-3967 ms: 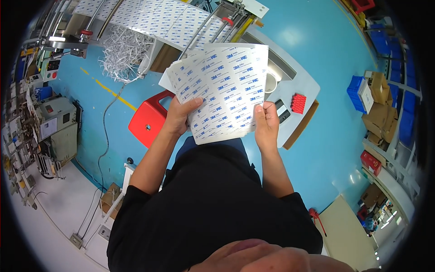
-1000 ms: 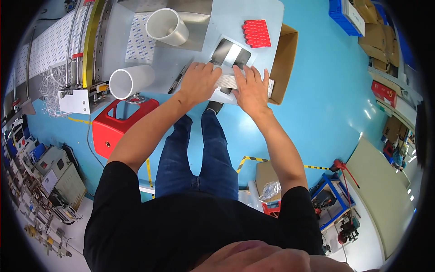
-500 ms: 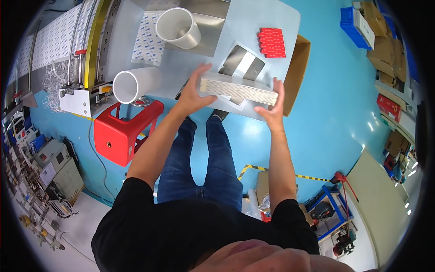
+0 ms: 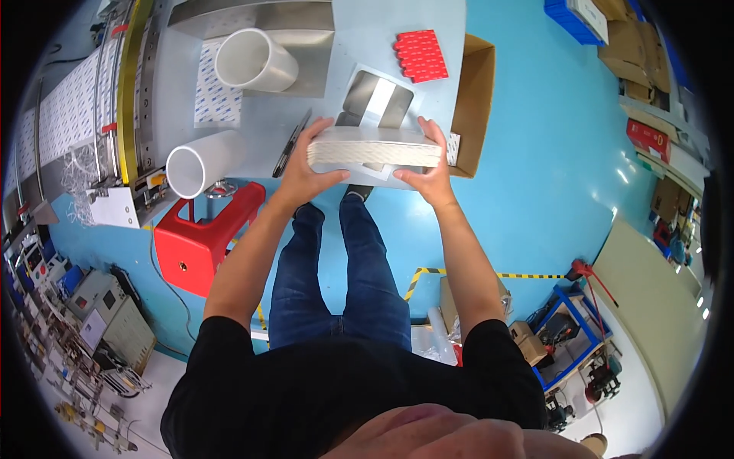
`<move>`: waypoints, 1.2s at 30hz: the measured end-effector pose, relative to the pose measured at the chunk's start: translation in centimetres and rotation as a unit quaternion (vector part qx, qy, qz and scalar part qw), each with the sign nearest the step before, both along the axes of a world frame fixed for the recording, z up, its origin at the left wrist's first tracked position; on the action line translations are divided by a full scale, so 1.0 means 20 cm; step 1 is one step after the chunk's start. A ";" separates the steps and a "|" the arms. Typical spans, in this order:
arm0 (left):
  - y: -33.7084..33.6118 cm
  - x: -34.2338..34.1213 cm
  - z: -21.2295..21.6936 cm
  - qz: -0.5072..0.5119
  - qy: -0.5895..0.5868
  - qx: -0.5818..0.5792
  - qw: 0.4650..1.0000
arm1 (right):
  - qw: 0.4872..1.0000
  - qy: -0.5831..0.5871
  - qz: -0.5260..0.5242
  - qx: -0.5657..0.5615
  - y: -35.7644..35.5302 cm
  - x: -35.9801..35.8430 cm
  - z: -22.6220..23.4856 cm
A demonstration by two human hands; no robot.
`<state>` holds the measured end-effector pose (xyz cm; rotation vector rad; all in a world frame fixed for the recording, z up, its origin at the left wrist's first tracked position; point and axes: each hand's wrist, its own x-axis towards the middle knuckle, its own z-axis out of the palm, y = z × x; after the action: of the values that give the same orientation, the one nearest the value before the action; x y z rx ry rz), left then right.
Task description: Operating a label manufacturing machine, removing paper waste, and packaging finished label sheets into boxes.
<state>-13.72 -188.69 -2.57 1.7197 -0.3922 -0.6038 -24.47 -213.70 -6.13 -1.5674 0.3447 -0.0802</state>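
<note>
Between my two hands is a thick stack of white sheets, held on edge so that its layered side faces me. My left hand grips the left end, fingers behind and thumb in front. At the other end my right hand holds it the same way. Beyond the stack, partly covered by it, a metal plate with a white strip lies on the grey table. A dark, slim pen-like tool rests left of my left hand.
Two white tubes stand or lie at left: one upright, one on its side. A red notched pad lies far right on the table. A cardboard box adjoins the right edge. A red stool and a yellow-barred machine are left.
The stack has gone from sloping down to the right to nearly level. My hands have moved left in view with it. The table's things have shifted left and up as the view turned.
</note>
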 end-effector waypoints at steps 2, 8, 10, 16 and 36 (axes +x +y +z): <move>0.00 0.01 -0.02 0.002 -0.012 0.007 1.000 | 0.999 0.007 0.024 -0.019 -0.03 -0.02 0.02; -0.02 0.04 0.06 -0.005 -0.018 0.036 0.999 | 0.996 0.034 0.002 -0.076 -0.05 -0.01 0.16; 0.00 0.10 0.17 -0.087 -0.276 0.112 0.950 | 0.975 0.011 0.058 -0.213 -0.09 0.03 0.30; -0.23 0.10 0.22 -0.282 -0.351 0.229 0.863 | 0.809 -0.050 0.261 -0.524 0.01 0.21 0.46; -0.15 0.02 0.79 -0.312 0.004 0.197 0.930 | 0.967 -0.040 -0.185 -0.172 -0.10 -0.14 1.03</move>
<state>-13.41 -191.75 13.18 1.9686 -0.8746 -1.2151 -27.18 -215.78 14.47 -1.8186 0.5812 -0.5149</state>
